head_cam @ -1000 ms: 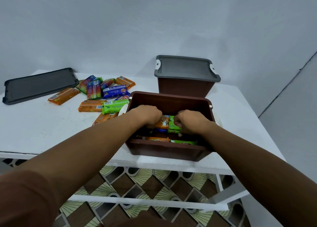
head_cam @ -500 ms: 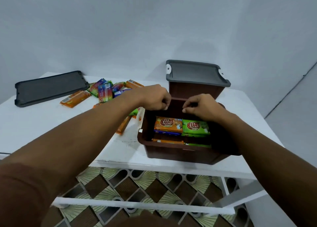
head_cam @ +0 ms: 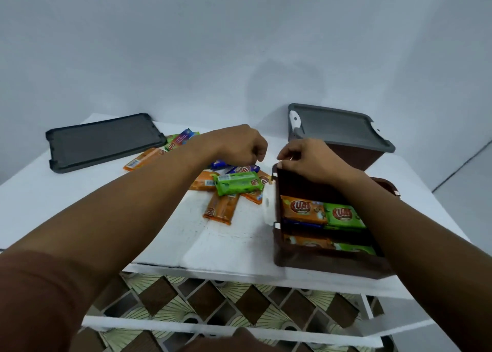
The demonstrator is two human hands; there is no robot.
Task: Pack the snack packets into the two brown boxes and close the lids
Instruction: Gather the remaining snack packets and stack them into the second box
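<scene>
The open brown box (head_cam: 319, 264) stands at the table's front right. Inside lie an orange packet (head_cam: 303, 209) and a green packet (head_cam: 343, 214) on top of others. My right hand (head_cam: 308, 160) is at the box's far left corner, its fingertips curled onto the rim. My left hand (head_cam: 239, 144) hovers in a loose fist over the loose packets and holds nothing. Among those packets are a green one (head_cam: 237, 182) and an orange one (head_cam: 221, 209), just left of the box. The second brown box (head_cam: 354, 160) stands behind with its grey lid (head_cam: 338, 128) on.
A loose dark grey lid (head_cam: 103, 141) lies flat at the back left of the white table (head_cam: 80, 208). More packets lie between that lid and my left arm. The table's front edge is near me, with a patterned floor below. A wall closes off the back.
Both hands came up out of the open box, leaving the packets inside. My left hand moved left over the loose packets. My right hand went to the box's far left rim.
</scene>
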